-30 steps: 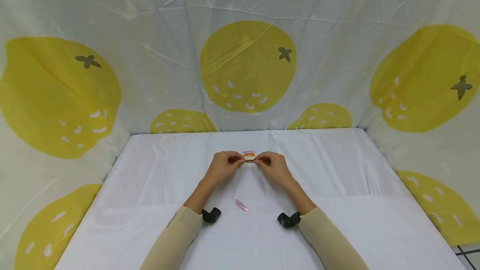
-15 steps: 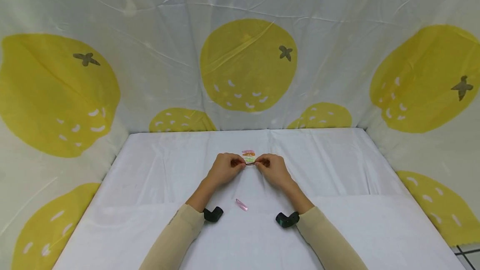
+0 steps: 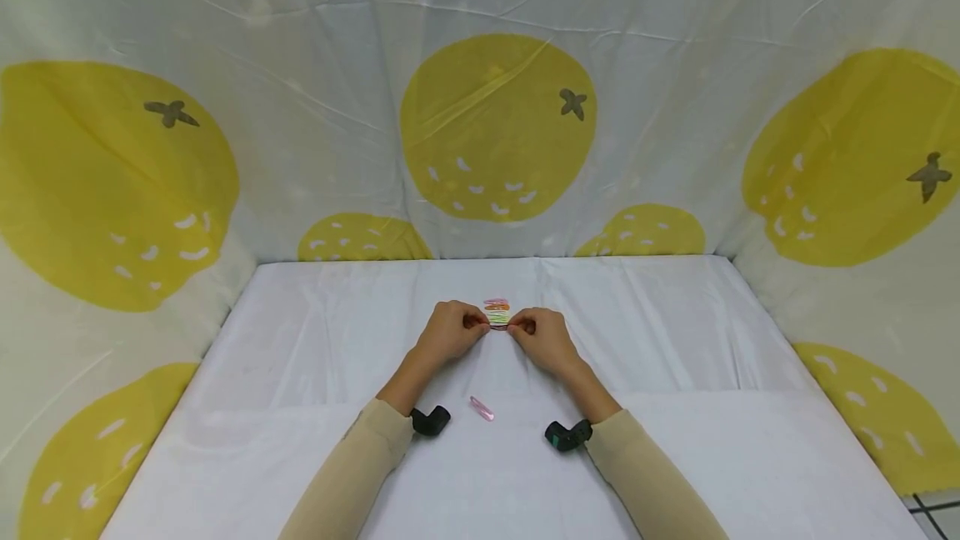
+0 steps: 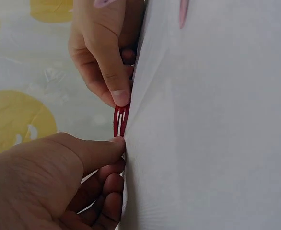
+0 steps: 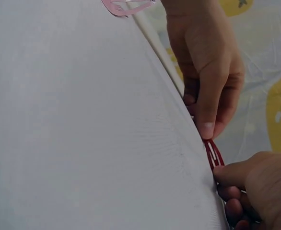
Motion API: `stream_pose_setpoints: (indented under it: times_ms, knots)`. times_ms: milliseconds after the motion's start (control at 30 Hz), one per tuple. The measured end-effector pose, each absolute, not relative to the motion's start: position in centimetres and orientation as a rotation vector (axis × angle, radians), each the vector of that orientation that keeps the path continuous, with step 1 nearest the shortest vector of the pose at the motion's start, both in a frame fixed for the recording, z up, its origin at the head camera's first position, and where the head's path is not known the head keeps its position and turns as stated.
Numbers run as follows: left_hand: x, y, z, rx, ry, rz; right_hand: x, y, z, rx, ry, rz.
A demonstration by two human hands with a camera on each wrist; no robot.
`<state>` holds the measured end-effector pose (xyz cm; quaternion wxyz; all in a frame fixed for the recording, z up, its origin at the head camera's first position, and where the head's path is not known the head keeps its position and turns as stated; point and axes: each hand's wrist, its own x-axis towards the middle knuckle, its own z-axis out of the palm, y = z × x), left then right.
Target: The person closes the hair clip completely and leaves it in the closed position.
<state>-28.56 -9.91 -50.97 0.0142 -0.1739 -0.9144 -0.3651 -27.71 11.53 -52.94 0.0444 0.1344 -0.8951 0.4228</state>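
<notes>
A red snap hair clip (image 4: pixel 121 120) is pinched at both ends, its slotted face showing in both wrist views. My left hand (image 3: pixel 450 332) pinches one end between thumb and fingers. The other end is in the thumb and fingers of my right hand (image 3: pixel 546 340). Just beyond the red clip, a neat column of hair clips lies on the white cloth: pink (image 3: pixel 496 302), orange (image 3: pixel 497 307) and yellow-green (image 3: pixel 498 317). The fingertips hide parts of the red clip's ends.
A single pink hair clip (image 3: pixel 482 408) lies on the white-covered table (image 3: pixel 480 482) between the forearms. Behind and at both sides hangs a cloth (image 3: pixel 322 123) printed with yellow fruit. Each wrist wears a black camera.
Both hands have drawn the red hair clip slightly nearer to the body, uncovering the yellow-green clips. The loose pink clip stays in place on the table.
</notes>
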Motion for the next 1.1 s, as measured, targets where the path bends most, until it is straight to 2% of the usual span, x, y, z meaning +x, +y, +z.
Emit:
stream_pose_setpoints:
  times_ms: [1100]
  knots:
    - [-28.40,-9.94,-50.51,-0.492,-2.913,-1.161,-27.90,11.76,-52.49,0.373,-2.799,1.326]
